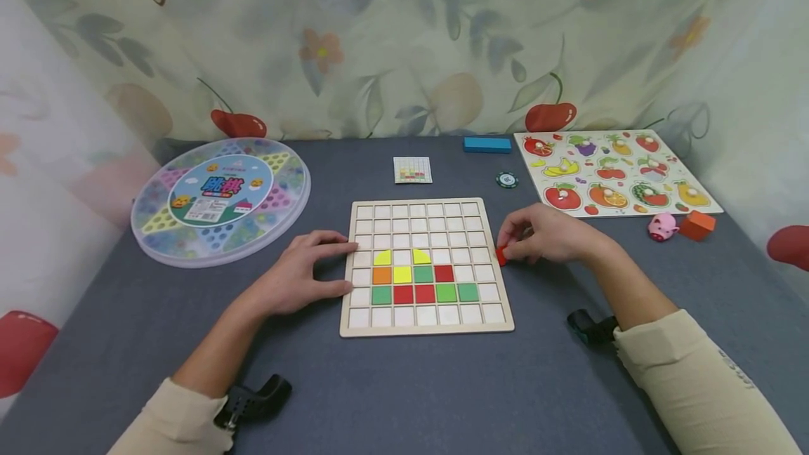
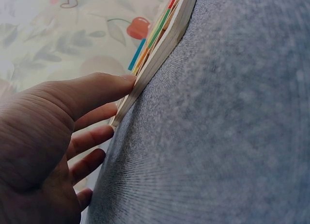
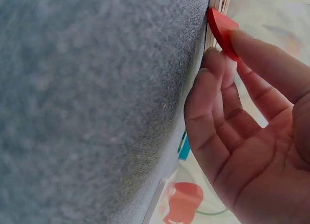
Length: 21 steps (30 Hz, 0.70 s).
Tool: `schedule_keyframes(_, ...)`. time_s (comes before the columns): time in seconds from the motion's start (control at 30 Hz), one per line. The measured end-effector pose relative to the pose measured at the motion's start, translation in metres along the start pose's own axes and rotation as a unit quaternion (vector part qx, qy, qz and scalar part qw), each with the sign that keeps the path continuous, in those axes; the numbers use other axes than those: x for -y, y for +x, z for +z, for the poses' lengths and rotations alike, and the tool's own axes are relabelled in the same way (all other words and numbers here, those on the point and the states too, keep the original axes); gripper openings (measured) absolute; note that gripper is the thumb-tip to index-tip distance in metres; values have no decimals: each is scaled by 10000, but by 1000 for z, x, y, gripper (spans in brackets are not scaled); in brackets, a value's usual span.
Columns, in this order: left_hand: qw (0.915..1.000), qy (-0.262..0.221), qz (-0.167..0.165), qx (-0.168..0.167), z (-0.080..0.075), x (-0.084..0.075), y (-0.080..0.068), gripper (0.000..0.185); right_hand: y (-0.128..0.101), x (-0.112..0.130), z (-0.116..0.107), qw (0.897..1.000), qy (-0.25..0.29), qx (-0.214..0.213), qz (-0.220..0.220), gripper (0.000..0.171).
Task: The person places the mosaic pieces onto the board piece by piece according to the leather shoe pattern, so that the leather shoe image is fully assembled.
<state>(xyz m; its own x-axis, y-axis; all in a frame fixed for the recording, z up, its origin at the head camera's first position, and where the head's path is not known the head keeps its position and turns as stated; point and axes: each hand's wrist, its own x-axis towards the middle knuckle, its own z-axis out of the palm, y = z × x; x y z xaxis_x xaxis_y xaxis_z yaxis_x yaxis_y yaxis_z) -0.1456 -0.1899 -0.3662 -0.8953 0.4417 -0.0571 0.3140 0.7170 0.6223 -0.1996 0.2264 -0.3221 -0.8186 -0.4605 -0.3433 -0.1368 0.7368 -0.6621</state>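
Note:
A wooden grid board (image 1: 426, 317) lies flat on the table, with yellow, orange, green and red pieces in several of its cells. My left hand (image 1: 293, 276) rests at its left edge, thumb and index fingertip touching the frame; in the left wrist view the thumb (image 2: 104, 88) meets the board's side. My right hand (image 1: 546, 234) is beside the right edge and pinches a small red piece (image 3: 224, 33) between thumb and fingers. That piece has a curved edge and stands tilted against or very near the board's side; its full outline is partly hidden by the thumb.
Behind the board lie a small pattern card (image 1: 413, 170), a round chip (image 1: 507, 180) and a blue block (image 1: 487, 145). A round game box (image 1: 148, 241) sits at left. At right are a fruit puzzle board (image 1: 571, 192), a pink pig figure (image 1: 662, 227) and an orange block (image 1: 698, 225).

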Motion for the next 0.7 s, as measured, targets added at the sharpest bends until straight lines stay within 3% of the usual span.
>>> schedule_keyframes(0.33,10000,-10,-2,4,-1,0,1,62,4,10,2,9984,533,195,83,17)
schedule_keyframes(0.7,10000,-7,-20,8,0,0,1,63,22,34,13,9958,-56,737,-545,12)
